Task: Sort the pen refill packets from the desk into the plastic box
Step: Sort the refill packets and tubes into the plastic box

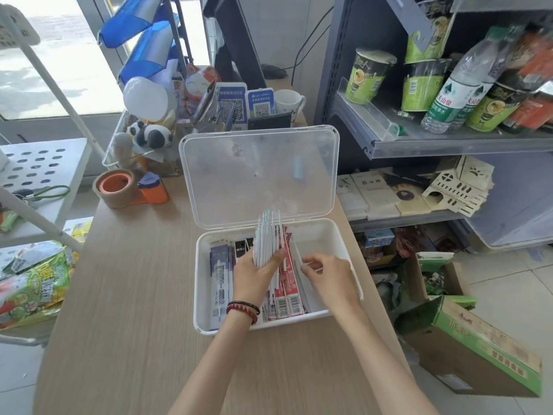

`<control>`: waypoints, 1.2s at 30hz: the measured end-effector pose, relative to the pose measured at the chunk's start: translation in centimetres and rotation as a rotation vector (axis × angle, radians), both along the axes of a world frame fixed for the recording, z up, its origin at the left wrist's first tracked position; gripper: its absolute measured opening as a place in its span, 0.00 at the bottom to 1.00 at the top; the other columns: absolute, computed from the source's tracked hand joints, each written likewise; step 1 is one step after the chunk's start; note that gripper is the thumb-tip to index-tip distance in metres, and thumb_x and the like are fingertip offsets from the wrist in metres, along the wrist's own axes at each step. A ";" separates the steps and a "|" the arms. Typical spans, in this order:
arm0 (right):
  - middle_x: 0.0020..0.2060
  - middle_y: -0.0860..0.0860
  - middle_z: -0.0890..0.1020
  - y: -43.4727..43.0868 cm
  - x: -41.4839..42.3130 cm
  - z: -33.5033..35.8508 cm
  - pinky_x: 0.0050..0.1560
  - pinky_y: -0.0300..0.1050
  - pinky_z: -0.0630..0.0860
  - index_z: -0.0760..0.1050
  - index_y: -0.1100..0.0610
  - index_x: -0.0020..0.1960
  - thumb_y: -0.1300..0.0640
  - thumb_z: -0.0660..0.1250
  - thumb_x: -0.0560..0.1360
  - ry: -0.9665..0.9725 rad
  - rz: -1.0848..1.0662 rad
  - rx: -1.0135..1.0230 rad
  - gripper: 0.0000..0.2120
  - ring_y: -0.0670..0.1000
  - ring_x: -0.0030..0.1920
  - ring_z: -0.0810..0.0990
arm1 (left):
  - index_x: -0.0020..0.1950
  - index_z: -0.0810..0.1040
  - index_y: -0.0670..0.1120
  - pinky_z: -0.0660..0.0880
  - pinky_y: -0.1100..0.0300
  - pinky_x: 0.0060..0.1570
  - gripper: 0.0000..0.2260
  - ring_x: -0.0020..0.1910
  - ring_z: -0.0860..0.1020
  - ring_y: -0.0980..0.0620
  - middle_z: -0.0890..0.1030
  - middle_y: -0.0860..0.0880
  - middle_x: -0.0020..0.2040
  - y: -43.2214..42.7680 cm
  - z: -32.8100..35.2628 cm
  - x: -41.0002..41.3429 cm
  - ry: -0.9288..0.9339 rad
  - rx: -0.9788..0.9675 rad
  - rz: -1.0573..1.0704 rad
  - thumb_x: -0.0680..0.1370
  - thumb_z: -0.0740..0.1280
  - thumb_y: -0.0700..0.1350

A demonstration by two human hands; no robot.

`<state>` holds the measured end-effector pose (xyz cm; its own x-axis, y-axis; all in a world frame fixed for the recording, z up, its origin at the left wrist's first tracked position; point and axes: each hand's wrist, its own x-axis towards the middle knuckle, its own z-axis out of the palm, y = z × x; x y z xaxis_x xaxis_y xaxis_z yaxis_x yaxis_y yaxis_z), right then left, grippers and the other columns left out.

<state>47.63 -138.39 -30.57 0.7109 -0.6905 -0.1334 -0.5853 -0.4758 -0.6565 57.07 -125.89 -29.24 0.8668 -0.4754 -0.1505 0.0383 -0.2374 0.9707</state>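
Note:
A clear plastic box (326,316) stands on the wooden desk, its lid (260,172) tipped open behind it. Inside lie blue-and-white refill packets (220,274) at the left and red ones (291,295) in the middle. My left hand (254,272) grips a bundle of white refill packets (266,238) standing upright above the box. My right hand (326,274) is over the box's right part and pinches a thin white packet (299,259) by its edge.
A tape dispenser (119,188) and an acrylic holder with toys and QR stands (143,139) sit behind the box on the desk (134,295). A metal shelf (449,142) with cups and bottles is at the right. Cardboard boxes (472,345) stand on the floor at right, snack bags (33,283) at left.

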 end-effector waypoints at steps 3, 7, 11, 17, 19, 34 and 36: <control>0.44 0.48 0.85 0.0 0.0 -0.2 0.45 0.41 0.79 0.82 0.52 0.54 0.53 0.71 0.75 0.058 -0.026 -0.006 0.09 0.46 0.41 0.82 | 0.45 0.78 0.48 0.74 0.71 0.30 0.08 0.34 0.78 0.58 0.80 0.52 0.36 0.0 0.0 0.0 -0.004 0.005 0.010 0.72 0.71 0.50; 0.43 0.50 0.85 0.1 -0.1 -0.6 0.42 0.42 0.79 0.81 0.53 0.51 0.55 0.72 0.74 0.152 -0.033 -0.010 0.06 0.48 0.40 0.82 | 0.46 0.79 0.45 0.72 0.72 0.29 0.10 0.33 0.77 0.59 0.79 0.54 0.35 -0.1 -0.3 0.1 0.029 -0.004 0.025 0.72 0.71 0.51; 0.43 0.49 0.85 0.0 0.1 -0.8 0.45 0.44 0.80 0.81 0.53 0.50 0.54 0.72 0.74 0.148 -0.027 0.005 0.06 0.48 0.42 0.82 | 0.48 0.80 0.44 0.73 0.70 0.31 0.13 0.36 0.79 0.56 0.81 0.52 0.38 0.0 -0.7 0.4 0.078 -0.012 0.053 0.70 0.72 0.52; 0.41 0.43 0.84 0.2 0.0 0.7 0.46 0.39 0.80 0.81 0.49 0.52 0.39 0.67 0.74 -0.104 0.031 0.171 0.15 0.41 0.40 0.83 | 0.48 0.80 0.48 0.79 0.63 0.39 0.12 0.41 0.82 0.55 0.83 0.51 0.42 0.0 -1.0 0.4 0.075 0.002 0.029 0.70 0.73 0.53; 0.41 0.42 0.85 0.4 -0.1 1.4 0.47 0.37 0.79 0.82 0.48 0.52 0.40 0.68 0.73 -0.159 0.091 0.258 0.15 0.40 0.41 0.83 | 0.47 0.80 0.48 0.77 0.67 0.36 0.10 0.39 0.81 0.57 0.83 0.53 0.40 0.0 -0.7 0.3 0.059 0.002 0.010 0.71 0.73 0.51; 0.41 0.45 0.84 0.0 0.0 0.4 0.46 0.48 0.83 0.81 0.52 0.51 0.53 0.68 0.78 -0.172 -0.015 0.124 0.05 0.43 0.42 0.83 | 0.52 0.81 0.42 0.73 0.75 0.33 0.10 0.39 0.80 0.68 0.83 0.54 0.44 0.0 0.0 -0.2 0.123 -0.109 -0.072 0.76 0.67 0.47; 0.44 0.48 0.85 -0.1 0.0 0.2 0.48 0.47 0.82 0.81 0.54 0.53 0.54 0.67 0.78 -0.076 -0.006 0.087 0.07 0.44 0.42 0.82 | 0.53 0.81 0.44 0.72 0.77 0.35 0.14 0.41 0.79 0.70 0.83 0.57 0.44 0.1 -0.1 0.0 0.088 -0.088 -0.048 0.74 0.68 0.51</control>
<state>47.62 -138.44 -30.41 0.7169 -0.6832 -0.1392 -0.5353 -0.4114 -0.7377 57.04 -125.76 -29.29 0.8278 -0.5311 -0.1811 0.1149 -0.1555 0.9811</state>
